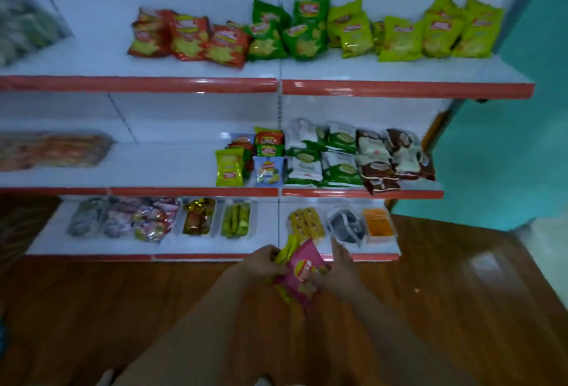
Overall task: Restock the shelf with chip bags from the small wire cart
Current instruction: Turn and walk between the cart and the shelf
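Gripping the near edge of a yellow chip bag (284, 252) with the left hand (264, 262), fingers curled round it. Holding a pink chip bag (302, 275) with the right hand (339, 269) from the other side, index finger sticking up past its top corner (the frame being too blurred to show how the remaining fingers are lying). Keeping both bags pressed together between the two hands, pink overlapping yellow, low over the brown wooden floor (445, 308).

Hovering just in front of the red lip of the bottom shelf (215, 256), with trays of small yellow packets (305, 222) sitting straight beyond the fingertips. Facing, above and beyond the hands, the middle shelf (362, 193) carrying small chip bags (249, 158) and white-and-green packs (322, 158). Looking, higher still and farthest off, at the top shelf (405, 89) lined with red bags (187, 36), green bags (285, 30) and lime-yellow bags (430, 29).
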Motion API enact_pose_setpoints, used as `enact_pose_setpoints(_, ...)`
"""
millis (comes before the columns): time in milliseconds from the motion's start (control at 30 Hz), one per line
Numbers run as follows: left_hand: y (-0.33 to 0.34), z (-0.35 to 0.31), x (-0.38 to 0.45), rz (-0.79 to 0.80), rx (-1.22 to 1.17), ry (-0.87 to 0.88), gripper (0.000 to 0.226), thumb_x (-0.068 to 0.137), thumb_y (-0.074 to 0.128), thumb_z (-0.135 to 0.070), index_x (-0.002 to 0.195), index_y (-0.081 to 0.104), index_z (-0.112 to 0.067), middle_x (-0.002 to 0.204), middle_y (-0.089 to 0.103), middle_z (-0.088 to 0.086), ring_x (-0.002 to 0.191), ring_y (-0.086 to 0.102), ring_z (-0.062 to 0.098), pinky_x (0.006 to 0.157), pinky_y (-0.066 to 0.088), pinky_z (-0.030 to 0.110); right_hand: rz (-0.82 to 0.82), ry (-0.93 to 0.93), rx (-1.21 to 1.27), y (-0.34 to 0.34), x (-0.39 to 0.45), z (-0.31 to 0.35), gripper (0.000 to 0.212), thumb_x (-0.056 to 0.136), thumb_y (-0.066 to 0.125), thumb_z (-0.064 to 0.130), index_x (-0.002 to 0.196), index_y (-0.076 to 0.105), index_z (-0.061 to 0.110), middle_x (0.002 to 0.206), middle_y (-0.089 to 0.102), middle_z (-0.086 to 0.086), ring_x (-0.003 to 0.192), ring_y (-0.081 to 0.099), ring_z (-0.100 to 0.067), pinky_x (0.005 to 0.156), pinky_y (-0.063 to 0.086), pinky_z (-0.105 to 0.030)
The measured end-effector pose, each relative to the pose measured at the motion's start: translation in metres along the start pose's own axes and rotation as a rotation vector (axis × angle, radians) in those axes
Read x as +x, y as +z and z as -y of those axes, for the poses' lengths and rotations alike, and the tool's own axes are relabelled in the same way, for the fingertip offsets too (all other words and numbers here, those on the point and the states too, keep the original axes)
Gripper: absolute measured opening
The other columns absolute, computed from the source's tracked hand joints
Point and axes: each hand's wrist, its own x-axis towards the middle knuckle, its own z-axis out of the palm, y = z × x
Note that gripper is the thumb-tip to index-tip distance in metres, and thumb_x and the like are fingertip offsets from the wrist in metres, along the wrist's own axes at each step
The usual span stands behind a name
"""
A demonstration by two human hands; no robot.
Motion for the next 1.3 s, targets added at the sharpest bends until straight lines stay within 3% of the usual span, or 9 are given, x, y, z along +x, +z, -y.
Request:
enact_pose_setpoints(133,-0.07,0.024,-0.024,-0.006,-0.132,-0.008,0.036,0.08,0.074,-0.019,0.113,0.06,-0.016,0.113,0.065,0.009,0.087,0.066,0.018,0.078,0.055,0.034,0.248,-0.134,-0.098,0.014,0.019,0.075,0.118,0.055,0.08,0.067,0.152,0.025,0.026,0.13,0.059,0.011,0.111,0.061,-0.008,0.098,0.05,-0.032)
enact_pose_setpoints(233,-0.114,0.03,-0.035,-0.045,-0.25,-0.003,0.026,0.084,0.071,-0.019,0.107,0.061,-0.024,0.106,0.065,0.004,0.075,0.066,0.003,0.069,0.056,0.023,0.411,-0.129,-0.037,0.021,0.044,0.133,0.067,0.073,0.082,0.043,0.129,0.049,0.029,0.096,0.059,0.025,0.086,0.057,0.004,0.075,0.05,-0.011)
enact_pose_setpoints(367,-0.164,0.046,-0.039,-0.12,-0.444,-0.067,0.046,0.088,0.071,-0.021,0.13,0.052,-0.017,0.109,0.059,-0.004,0.089,0.062,0.007,0.056,0.055,0.021,0.514,-0.079,0.065,0.049,0.079,0.177,0.055,0.057,0.085,0.058,0.103,0.072,0.03,0.1,0.076,0.01,0.097,0.07,-0.012,0.096,0.054,-0.044)
enact_pose_setpoints(600,-0.246,0.091,-0.004,-0.359,-0.783,-0.098,0.03,0.091,0.067,-0.028,0.118,0.055,-0.021,0.117,0.063,0.003,0.104,0.063,0.019,0.084,0.055,0.031,0.48,0.116,0.378,0.105,0.153,0.231,0.035,0.077,0.078,0.04,0.104,0.068,0.02,0.089,0.075,0.001,0.071,0.072,-0.014,0.054,0.057,-0.026)
enact_pose_setpoints(767,-0.282,0.093,0.053,-0.405,-0.613,-0.154,0.018,0.095,0.058,-0.041,0.104,0.045,-0.032,0.099,0.054,-0.007,0.094,0.054,0.014,0.08,0.046,0.029,0.353,0.191,0.514,0.148,0.24,0.26,0.098,0.034,0.086,0.071,0.116,0.066,0.022,0.109,0.071,-0.004,0.094,0.071,-0.026,0.071,0.061,-0.047)
enact_pose_setpoints(867,-0.301,0.088,0.084,-0.446,-0.487,-0.169,0.028,0.095,0.059,-0.039,0.109,0.061,-0.014,0.097,0.069,0.019,0.089,0.066,0.014,0.064,0.044,0.017,0.332,0.206,0.524,0.161,0.283,0.288,0.073,0.063,0.078,0.059,0.122,0.057,0.022,0.111,0.066,-0.004,0.096,0.067,-0.026,0.072,0.059,-0.048)
enact_pose_setpoints(1000,-0.337,0.097,0.125,-0.517,-0.4,-0.22,0.034,0.097,0.058,-0.035,0.119,0.057,-0.011,0.106,0.066,0.011,0.106,0.064,0.032,0.077,0.046,0.03,0.388,0.181,0.524,0.189,0.37,0.278,0.072,0.059,0.071,0.056,0.121,0.062,0.021,0.118,0.068,-0.013,0.108,0.064,-0.036,0.096,0.05,-0.057)
enact_pose_setpoints(1167,-0.386,0.111,0.17,-0.549,-0.438,-0.211,0.022,0.094,0.06,-0.027,0.107,0.055,-0.011,0.091,0.062,0.001,0.089,0.059,0.02,0.067,0.053,0.026,0.46,0.07,0.402,0.158,0.377,0.338,0.027,0.081,0.072,0.028,0.106,0.073,0.017,0.103,0.075,-0.011,0.097,0.071,-0.03,0.09,0.056,-0.048)
enact_pose_setpoints(1300,-0.422,0.105,0.21,-0.56,-0.362,-0.168,0.01,0.096,0.054,-0.014,0.089,0.058,-0.009,0.071,0.055,0.0,0.062,0.049,0.012,0.059,0.041,0.029,0.416,-0.008,0.379,0.154,0.427,0.354,0.028,0.073,0.075,0.04,0.098,0.074,0.027,0.103,0.076,-0.001,0.099,0.071,-0.023,0.095,0.052,-0.045)
